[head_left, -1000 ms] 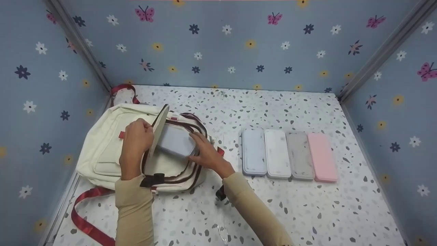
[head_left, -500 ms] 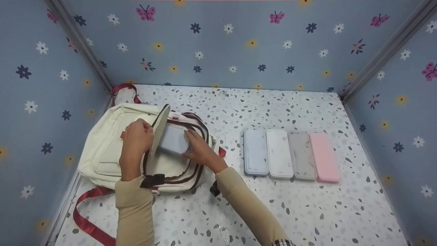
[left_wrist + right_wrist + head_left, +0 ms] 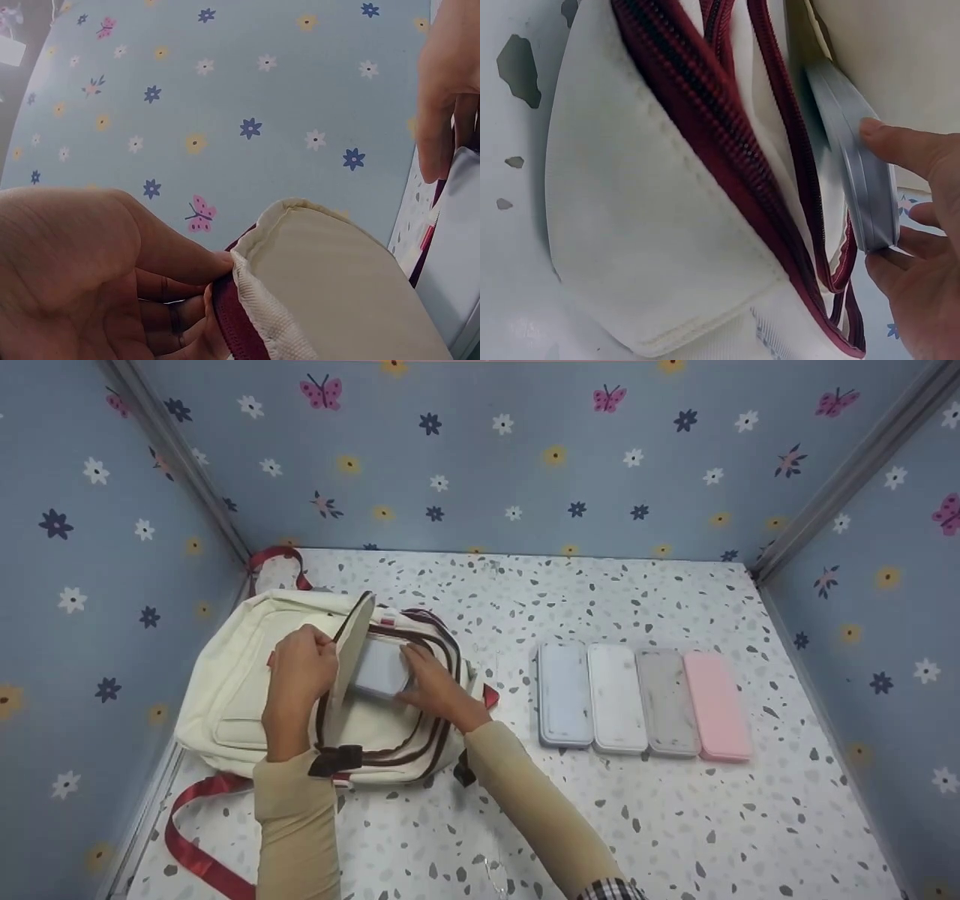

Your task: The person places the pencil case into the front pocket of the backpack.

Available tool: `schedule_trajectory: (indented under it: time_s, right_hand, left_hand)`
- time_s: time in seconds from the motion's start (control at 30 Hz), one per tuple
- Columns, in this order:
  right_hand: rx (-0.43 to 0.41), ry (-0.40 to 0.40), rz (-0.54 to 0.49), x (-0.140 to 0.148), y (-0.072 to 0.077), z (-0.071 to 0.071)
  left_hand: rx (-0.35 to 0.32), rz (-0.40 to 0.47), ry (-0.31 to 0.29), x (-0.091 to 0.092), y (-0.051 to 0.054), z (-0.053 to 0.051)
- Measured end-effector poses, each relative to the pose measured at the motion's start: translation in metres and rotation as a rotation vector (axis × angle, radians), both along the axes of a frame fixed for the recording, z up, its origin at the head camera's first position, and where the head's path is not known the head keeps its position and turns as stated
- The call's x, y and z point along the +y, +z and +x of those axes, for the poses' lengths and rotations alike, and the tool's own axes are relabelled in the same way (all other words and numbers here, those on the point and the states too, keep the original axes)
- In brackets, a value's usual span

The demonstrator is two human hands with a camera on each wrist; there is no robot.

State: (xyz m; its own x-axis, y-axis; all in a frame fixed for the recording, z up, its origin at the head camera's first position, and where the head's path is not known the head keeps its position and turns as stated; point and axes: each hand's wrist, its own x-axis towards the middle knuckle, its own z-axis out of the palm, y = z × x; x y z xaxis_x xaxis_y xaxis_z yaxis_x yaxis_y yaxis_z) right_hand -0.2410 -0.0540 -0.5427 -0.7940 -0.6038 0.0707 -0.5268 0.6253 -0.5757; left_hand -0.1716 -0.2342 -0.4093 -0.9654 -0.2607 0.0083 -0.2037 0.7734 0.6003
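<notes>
A cream backpack [image 3: 247,675] with dark red zips lies on its back at the left, its front pocket unzipped. My left hand [image 3: 300,667] pinches the edge of the pocket flap [image 3: 330,277] between thumb and fingers and holds it up. In the pocket opening, my right hand [image 3: 435,682] grips the end of a pale blue-grey pencil case [image 3: 855,165], thumb on one face and fingers on the other side. The case's far end is hidden inside the pocket behind the flap.
Right of the bag stand a light blue case [image 3: 564,694], a white case [image 3: 616,697], a grey case [image 3: 667,701] and a pink case [image 3: 716,705] in a row. A red strap [image 3: 187,840] trails at the front left. Flowered walls [image 3: 480,457] enclose the speckled table.
The right hand has moved left with the pencil case, which has slid deeper into the pocket. The left hand still holds the flap up in the same place.
</notes>
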Motion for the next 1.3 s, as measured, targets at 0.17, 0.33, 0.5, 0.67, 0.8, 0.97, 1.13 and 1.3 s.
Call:
schedule_trajectory:
  time_s: [0.17, 0.33, 0.5, 0.67, 0.8, 0.97, 1.13, 1.3]
  right_hand:
    - [-0.035, -0.016, -0.005, -0.001, -0.007, -0.002]
    - [-0.056, -0.035, -0.017, -0.006, -0.011, 0.000]
    - [-0.029, -0.051, -0.027, -0.013, -0.014, 0.003]
    - [-0.026, -0.116, -0.073, -0.017, -0.014, 0.005]
    - [-0.080, -0.183, -0.089, -0.018, -0.012, 0.005]
    - [-0.152, -0.196, -0.078, -0.021, -0.006, 0.006]
    - [-0.238, -0.184, -0.045, -0.023, -0.004, 0.008]
    - [-0.323, -0.163, -0.119, -0.028, -0.008, 0.009]
  left_hand:
    - [-0.001, -0.004, -0.014, 0.001, -0.003, 0.001]
    - [-0.010, 0.000, -0.014, 0.001, -0.005, 0.002]
    - [-0.009, 0.000, -0.011, 0.000, -0.003, 0.002]
    - [-0.009, 0.000, -0.012, -0.002, -0.002, 0.002]
    - [-0.003, 0.001, -0.016, -0.002, -0.002, 0.002]
    - [0.004, 0.000, -0.015, -0.004, -0.002, 0.002]
    - [-0.009, 0.009, -0.017, -0.004, -0.002, 0.004]
    - [-0.016, 0.015, -0.010, -0.003, -0.001, 0.003]
